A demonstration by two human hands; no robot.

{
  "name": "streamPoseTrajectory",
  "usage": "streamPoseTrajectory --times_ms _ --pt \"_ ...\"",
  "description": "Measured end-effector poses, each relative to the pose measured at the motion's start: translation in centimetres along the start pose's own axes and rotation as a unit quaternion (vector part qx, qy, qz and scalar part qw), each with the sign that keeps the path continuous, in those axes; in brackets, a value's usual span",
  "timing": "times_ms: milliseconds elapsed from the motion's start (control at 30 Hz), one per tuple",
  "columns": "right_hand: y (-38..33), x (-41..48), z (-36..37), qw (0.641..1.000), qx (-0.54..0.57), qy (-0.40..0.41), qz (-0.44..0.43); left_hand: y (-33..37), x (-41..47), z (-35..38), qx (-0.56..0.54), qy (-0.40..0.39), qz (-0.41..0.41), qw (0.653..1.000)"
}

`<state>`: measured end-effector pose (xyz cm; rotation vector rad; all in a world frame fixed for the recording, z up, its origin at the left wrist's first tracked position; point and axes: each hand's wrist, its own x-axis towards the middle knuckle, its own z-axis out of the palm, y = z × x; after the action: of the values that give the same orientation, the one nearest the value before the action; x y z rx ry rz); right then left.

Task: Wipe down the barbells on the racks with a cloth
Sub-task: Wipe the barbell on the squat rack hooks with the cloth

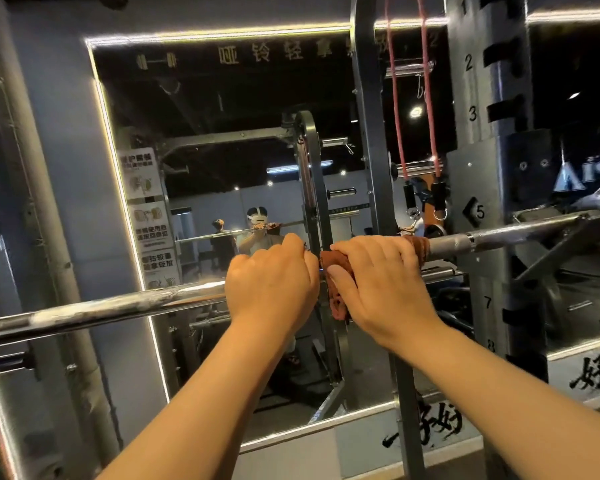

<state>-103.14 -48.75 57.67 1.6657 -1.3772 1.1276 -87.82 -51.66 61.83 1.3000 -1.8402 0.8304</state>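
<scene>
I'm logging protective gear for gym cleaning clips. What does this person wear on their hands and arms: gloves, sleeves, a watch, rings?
Nothing worn shows there. The left hand and right hand are bare, with no gloves or rings showing. The left forearm and right forearm are bare too: no sleeve, watch or wristband in view.

Wall mirror (222,116), hanging red resistance bands (429,98), posters (149,220) at mirror's left edge
</scene>
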Motion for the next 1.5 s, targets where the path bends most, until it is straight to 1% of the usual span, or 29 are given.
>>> streamPoseTrajectory --times_ms 33,100,133,167,200,267,300,367,400,433,500,567,700,767,800,833,900,967,1033,1067,1133,1167,1200,1267,1300,1333,1367,1433,1500 --pt "-0.2 1.0 -0.8 0.999 -0.038 -0.036 0.002 0.0 0.0 0.0 0.006 -0.001 0.000 1.000" --pt "-0.9 3.3 -2.2 0.983 -0.121 -0.136 -0.029 -0.1 0.1 0.1 0.022 0.002 0.001 1.000" --pt "-1.2 4.3 -2.6 0.974 -0.130 -0.182 -0.036 -0.1 0.1 0.0 0.031 0.003 0.004 1.000" --pt "-1.5 5.2 -3.0 0.967 -0.127 -0.219 -0.024 -0.1 0.0 -0.1 0.035 0.004 0.008 0.999" --pt "-1.8 5.6 -3.1 0.965 -0.126 -0.228 -0.015 -0.1 -0.1 -0.2 0.035 0.001 0.011 0.999" --pt "-2.2 4.9 -2.5 0.971 -0.155 -0.177 -0.027 -0.1 -0.2 -0.2 0.023 0.003 0.005 1.000" --pt "-2.0 3.9 -1.7 0.980 -0.156 -0.123 -0.022 -0.1 -0.2 -0.2 0.013 0.005 -0.002 1.000" --pt "-1.4 1.3 -0.2 0.998 -0.062 -0.032 0.005 -0.1 -0.1 -0.1 0.009 0.005 -0.007 1.000" --pt "-0.9 -0.1 0.5 1.000 -0.016 -0.012 0.003 -0.1 -0.1 0.0 0.012 0.006 -0.005 1.000" --pt "-0.4 -1.2 1.0 1.000 -0.008 -0.004 -0.007 -0.1 -0.1 0.0 0.015 0.008 0.001 1.000" --pt "0.8 -2.2 1.5 0.999 -0.027 -0.003 -0.036 -0.1 -0.1 0.0 0.011 0.005 0.002 1.000" --pt "1.5 -1.1 0.7 0.999 -0.026 -0.016 -0.044 -0.1 -0.1 -0.1 0.008 -0.002 -0.002 1.000" --pt "1.3 1.4 -1.0 0.998 -0.050 -0.019 0.014 -0.2 -0.2 0.0 0.016 0.003 -0.003 1.000" --pt "-0.2 1.1 -0.5 0.998 -0.015 -0.006 0.053 -0.1 -0.1 0.0 0.014 0.000 -0.006 1.000" --pt "-1.0 0.8 -0.2 0.998 0.011 -0.005 0.060 -0.1 -0.1 0.0 0.009 -0.001 -0.009 1.000" --pt "-1.4 0.5 0.1 0.998 0.033 -0.002 0.056 0.0 -0.1 0.0 0.007 -0.002 -0.010 1.000" --pt "-0.8 -0.2 0.2 0.999 0.049 0.004 0.012 0.0 -0.1 0.0 0.009 -0.002 -0.009 1.000" --pt "1.0 -0.5 -0.3 0.998 0.038 0.005 -0.040 -0.1 0.0 -0.1 0.010 -0.003 -0.003 1.000" --pt "2.5 0.1 -1.1 0.999 0.012 0.000 -0.044 -0.1 -0.1 -0.2 0.010 -0.009 0.001 1.000" --pt "2.7 0.9 -1.7 0.999 -0.029 -0.015 -0.035 -0.1 -0.1 -0.3 0.015 -0.008 0.003 1.000" --pt "1.8 2.8 -2.5 0.988 -0.120 -0.099 0.010 -0.1 0.0 -0.2 0.021 -0.006 0.001 1.000" --pt "0.8 3.6 -2.6 0.982 -0.128 -0.133 0.038 0.0 0.1 -0.1 0.021 -0.005 -0.003 1.000" --pt "-0.4 4.0 -2.7 0.981 -0.124 -0.142 0.049 0.0 0.1 -0.1 0.021 -0.005 -0.006 1.000" --pt "-2.6 3.4 -2.0 0.986 -0.116 -0.115 0.024 0.0 0.1 -0.2 0.023 -0.010 -0.003 1.000" --pt "-3.0 2.6 -1.2 0.993 -0.094 -0.071 0.012 0.0 0.0 -0.3 0.020 -0.012 -0.003 1.000" --pt "-3.1 1.5 -0.5 0.999 -0.046 -0.027 0.005 0.0 0.0 -0.4 0.014 -0.013 -0.005 1.000" --pt "-2.8 0.6 0.0 1.000 0.007 0.000 -0.004 -0.2 -0.1 -0.6 0.005 -0.014 -0.005 1.000" --pt "-1.3 -0.6 0.4 0.998 0.057 -0.002 -0.020 -0.4 -0.3 -1.0 -0.010 -0.020 0.009 1.000" --pt "-0.3 -0.4 -0.1 0.998 0.055 -0.011 -0.026 -0.9 -0.6 -1.6 -0.015 -0.023 0.038 0.999"
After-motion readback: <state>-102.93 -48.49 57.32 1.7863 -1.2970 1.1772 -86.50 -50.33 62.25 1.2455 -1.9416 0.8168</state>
